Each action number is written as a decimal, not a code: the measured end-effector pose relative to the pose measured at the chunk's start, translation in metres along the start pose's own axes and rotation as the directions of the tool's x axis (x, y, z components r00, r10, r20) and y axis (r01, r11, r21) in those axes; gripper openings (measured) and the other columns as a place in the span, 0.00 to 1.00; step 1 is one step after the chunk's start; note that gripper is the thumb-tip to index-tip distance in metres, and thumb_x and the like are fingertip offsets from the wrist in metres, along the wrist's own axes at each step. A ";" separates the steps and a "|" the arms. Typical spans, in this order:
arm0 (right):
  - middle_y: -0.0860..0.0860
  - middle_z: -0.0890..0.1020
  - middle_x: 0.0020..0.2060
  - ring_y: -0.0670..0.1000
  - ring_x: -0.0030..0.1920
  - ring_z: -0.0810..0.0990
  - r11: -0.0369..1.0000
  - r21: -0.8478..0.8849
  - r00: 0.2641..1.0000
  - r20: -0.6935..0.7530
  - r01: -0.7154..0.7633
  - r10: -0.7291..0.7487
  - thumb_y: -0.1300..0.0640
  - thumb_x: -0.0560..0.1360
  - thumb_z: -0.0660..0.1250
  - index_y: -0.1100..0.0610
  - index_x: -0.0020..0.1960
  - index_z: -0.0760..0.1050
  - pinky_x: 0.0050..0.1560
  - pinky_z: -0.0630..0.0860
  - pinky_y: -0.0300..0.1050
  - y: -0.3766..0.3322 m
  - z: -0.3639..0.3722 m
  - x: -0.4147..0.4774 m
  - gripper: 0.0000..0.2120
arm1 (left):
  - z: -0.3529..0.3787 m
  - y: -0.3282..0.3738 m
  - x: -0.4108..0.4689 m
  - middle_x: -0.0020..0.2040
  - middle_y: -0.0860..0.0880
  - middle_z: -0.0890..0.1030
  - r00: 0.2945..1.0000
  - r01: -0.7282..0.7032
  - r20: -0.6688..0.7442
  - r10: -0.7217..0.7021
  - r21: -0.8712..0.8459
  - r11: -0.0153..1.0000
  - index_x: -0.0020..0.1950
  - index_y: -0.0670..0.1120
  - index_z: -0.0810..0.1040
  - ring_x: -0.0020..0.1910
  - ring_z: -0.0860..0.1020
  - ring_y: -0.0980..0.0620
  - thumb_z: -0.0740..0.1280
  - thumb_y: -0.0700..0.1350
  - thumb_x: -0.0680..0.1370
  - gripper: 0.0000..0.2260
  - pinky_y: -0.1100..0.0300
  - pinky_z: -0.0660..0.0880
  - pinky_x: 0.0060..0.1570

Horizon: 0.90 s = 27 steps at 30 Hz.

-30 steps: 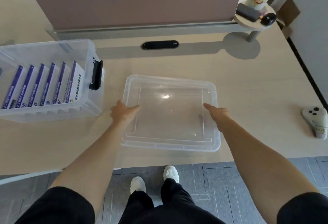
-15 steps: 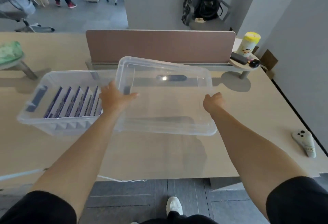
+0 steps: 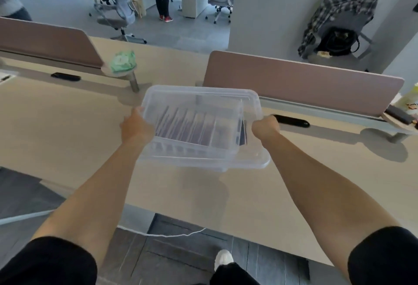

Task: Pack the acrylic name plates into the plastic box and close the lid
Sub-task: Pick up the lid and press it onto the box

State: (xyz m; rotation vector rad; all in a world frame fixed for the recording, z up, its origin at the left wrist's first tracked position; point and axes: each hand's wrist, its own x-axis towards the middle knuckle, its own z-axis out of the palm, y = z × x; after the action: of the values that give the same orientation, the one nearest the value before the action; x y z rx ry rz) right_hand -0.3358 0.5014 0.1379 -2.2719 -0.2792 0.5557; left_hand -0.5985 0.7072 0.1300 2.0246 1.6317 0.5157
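The long pale wooden counter [image 3: 67,126] fills the middle of the view. A pinkish-brown divider screen [image 3: 294,81] stands along its far edge at 1 o'clock. Just above the centre, a clear rectangular plastic lid [image 3: 253,160] is held over a clear plastic storage box [image 3: 196,149], which sits on the counter and shows through it. The lid lies offset toward 4 o'clock, so its near right corner overhangs the box. Whether it touches the box's rim cannot be told. Inside the box a row of acrylic name plates with purple bands [image 3: 185,126] stands on edge, side by side. The left hand [image 3: 135,126] grips the lid's short edge at 9 o'clock, fingers curled around the rim. The right hand [image 3: 264,126] grips the opposite short edge at 3 o'clock, fingers wrapped round the rim likewise. A black oval cable port [image 3: 291,121] lies in the counter just beyond the right hand. A green packet [image 3: 123,62] rests on a small shelf at 11 o'clock.
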 end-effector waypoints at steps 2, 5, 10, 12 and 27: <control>0.54 0.71 0.33 0.51 0.32 0.69 1.000 -0.026 1.000 0.021 -0.007 0.007 0.67 0.75 0.61 0.62 0.38 0.67 0.43 0.73 0.48 -0.006 0.018 0.016 0.08 | 0.002 -0.008 0.017 0.62 0.39 0.76 1.000 -0.004 0.008 0.004 0.005 1.000 0.70 0.49 0.68 0.63 0.72 0.36 0.67 0.37 0.74 0.25 0.47 0.72 0.59; 0.55 0.70 0.32 0.51 0.28 0.66 1.000 -0.020 1.000 0.004 -0.007 0.007 0.65 0.75 0.61 0.58 0.34 0.65 0.33 0.71 0.46 -0.011 0.042 0.048 0.12 | 0.012 -0.010 0.046 0.60 0.40 0.78 0.999 -0.016 0.031 0.015 0.030 0.999 0.69 0.48 0.69 0.61 0.75 0.37 0.68 0.35 0.73 0.25 0.49 0.73 0.57; 0.59 0.81 0.46 0.60 0.47 0.81 0.993 -0.093 0.997 -0.031 -0.074 0.071 0.61 0.72 0.63 0.65 0.49 0.76 0.48 0.80 0.52 -0.014 0.076 0.092 0.09 | 0.038 -0.007 0.092 0.60 0.40 0.77 0.996 -0.016 0.086 0.010 0.058 0.998 0.69 0.49 0.69 0.59 0.76 0.39 0.63 0.30 0.72 0.27 0.52 0.74 0.51; 0.61 0.80 0.56 0.61 0.57 0.79 0.984 -0.143 0.994 -0.047 -0.105 0.099 0.60 0.72 0.63 0.64 0.59 0.74 0.58 0.77 0.55 -0.014 0.089 0.104 0.17 | 0.046 -0.008 0.108 0.61 0.41 0.77 0.995 -0.027 0.095 0.020 0.068 0.997 0.69 0.49 0.69 0.58 0.76 0.39 0.62 0.29 0.72 0.28 0.51 0.74 0.50; 0.61 0.66 0.68 0.64 0.62 0.70 0.939 -0.299 0.953 -0.292 -0.168 0.078 0.62 0.80 0.56 0.64 0.69 0.63 0.62 0.67 0.52 -0.021 0.138 0.092 0.18 | 0.065 -0.034 0.173 0.62 0.39 0.75 0.961 -0.212 0.200 0.191 0.091 0.973 0.68 0.47 0.69 0.61 0.74 0.37 0.62 0.31 0.73 0.24 0.45 0.74 0.59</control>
State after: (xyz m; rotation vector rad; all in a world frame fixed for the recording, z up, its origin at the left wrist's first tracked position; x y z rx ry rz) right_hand -0.3205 0.6366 0.0410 -2.6624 -0.0895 0.2614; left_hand -0.5511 0.8734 0.0553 2.2621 1.3768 0.2942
